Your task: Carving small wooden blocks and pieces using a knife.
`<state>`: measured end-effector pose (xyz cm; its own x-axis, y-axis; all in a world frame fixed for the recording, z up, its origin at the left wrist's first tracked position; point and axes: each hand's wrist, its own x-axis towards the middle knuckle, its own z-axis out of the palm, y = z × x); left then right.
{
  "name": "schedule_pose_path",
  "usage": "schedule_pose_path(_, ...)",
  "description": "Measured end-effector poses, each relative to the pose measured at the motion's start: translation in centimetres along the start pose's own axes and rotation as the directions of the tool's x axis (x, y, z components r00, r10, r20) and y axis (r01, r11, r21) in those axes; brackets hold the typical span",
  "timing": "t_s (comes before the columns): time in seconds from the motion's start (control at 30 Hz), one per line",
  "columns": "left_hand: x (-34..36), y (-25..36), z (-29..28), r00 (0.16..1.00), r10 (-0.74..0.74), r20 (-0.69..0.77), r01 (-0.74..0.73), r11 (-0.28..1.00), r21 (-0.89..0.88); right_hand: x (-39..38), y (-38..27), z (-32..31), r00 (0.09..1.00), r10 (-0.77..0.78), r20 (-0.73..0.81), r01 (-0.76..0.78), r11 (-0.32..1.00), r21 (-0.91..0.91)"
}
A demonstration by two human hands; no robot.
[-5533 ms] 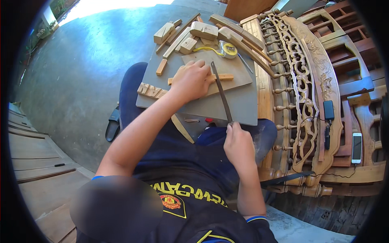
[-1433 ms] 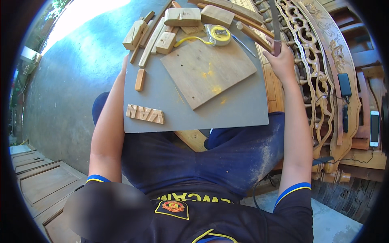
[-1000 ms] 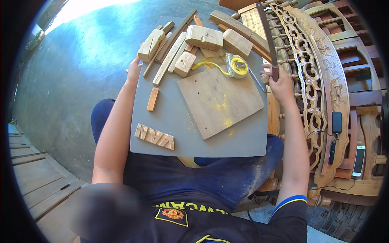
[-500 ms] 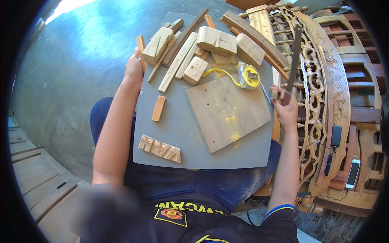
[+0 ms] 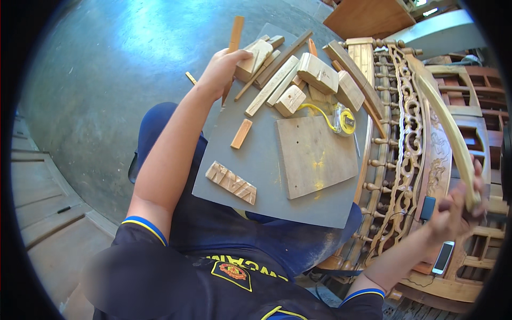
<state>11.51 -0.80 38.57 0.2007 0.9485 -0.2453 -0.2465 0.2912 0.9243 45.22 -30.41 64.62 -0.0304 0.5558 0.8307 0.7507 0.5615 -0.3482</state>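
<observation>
At the upper edge of a grey board (image 5: 237, 186), my left hand (image 5: 221, 69) is closed around an upright orange wooden stick (image 5: 236, 33), touching pale wood blocks (image 5: 255, 57). My right hand (image 5: 452, 205) grips a long curved pale wooden piece (image 5: 445, 120) out at the right; a dark item beneath it in that grip is unclear. On the board are loose wood strips (image 5: 272, 85), more blocks (image 5: 318, 73), a yellow tape measure (image 5: 344, 121) with tape pulled out, a square panel (image 5: 314, 170) with yellow dust, a small orange piece (image 5: 241, 133) and a carved letter block (image 5: 230, 182).
The board rests over my legs. Carved wooden furniture panels (image 5: 402, 160) fill the right side, with a black adapter (image 5: 427, 208) and a white phone (image 5: 443, 257) on them. Wooden doors (image 5: 42, 213) lie at lower left on the concrete floor (image 5: 96, 96). A brown board (image 5: 368, 21) stands behind.
My left hand has moved up and inward with the stick. My right hand has swung out to the right and down; the pale curved piece now shows along it, where the dark blade stood.
</observation>
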Motion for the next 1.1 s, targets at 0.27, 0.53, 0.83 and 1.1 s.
schedule_pose_path(0.27,-1.8,0.8,0.3,0.995,0.085,0.047,-0.092,0.982,0.166,1.5,2.0,20.4,0.926,-0.064,0.372,-0.109,0.899,0.425)
schedule_pose_path(0.53,1.3,0.9,-0.5,0.993,0.11,0.035,-0.115,0.978,0.172,-5.2,-1.7,26.7,0.74,-0.262,0.62,0.28,0.958,0.07)
schedule_pose_path(0.83,0.8,-0.9,-0.2,0.961,0.261,0.088,-0.276,0.918,0.286,-1.9,2.1,22.9,0.815,0.002,0.579,-0.021,0.999,0.025)
schedule_pose_path(1.1,-2.5,0.6,1.8,0.908,0.42,0.014,-0.351,0.741,0.573,-0.2,28.3,15.4,0.601,0.651,0.463,-0.452,0.755,-0.474)
